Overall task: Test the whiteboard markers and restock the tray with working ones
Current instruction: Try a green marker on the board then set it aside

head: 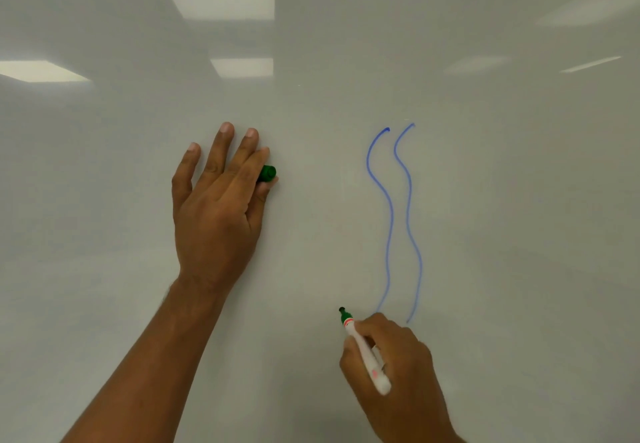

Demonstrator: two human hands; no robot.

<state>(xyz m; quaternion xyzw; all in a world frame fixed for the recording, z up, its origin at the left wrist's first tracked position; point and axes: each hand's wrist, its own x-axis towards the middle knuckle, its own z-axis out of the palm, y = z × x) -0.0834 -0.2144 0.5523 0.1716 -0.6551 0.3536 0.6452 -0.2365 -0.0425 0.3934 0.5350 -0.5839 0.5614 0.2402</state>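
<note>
A whiteboard (485, 200) fills the view. My right hand (398, 373) grips a white marker with a green tip (363, 349), uncapped, its dark nib against or just off the board at the lower middle. My left hand (214, 210) rests flat on the board with fingers straight, and pinches the green cap (267, 173) between thumb and forefinger. Two wavy blue lines (398, 221) run down the board just right of the marker's nib. No green line shows on the board.
Ceiling lights reflect in the glossy board at the top and left. No tray or other markers are in view.
</note>
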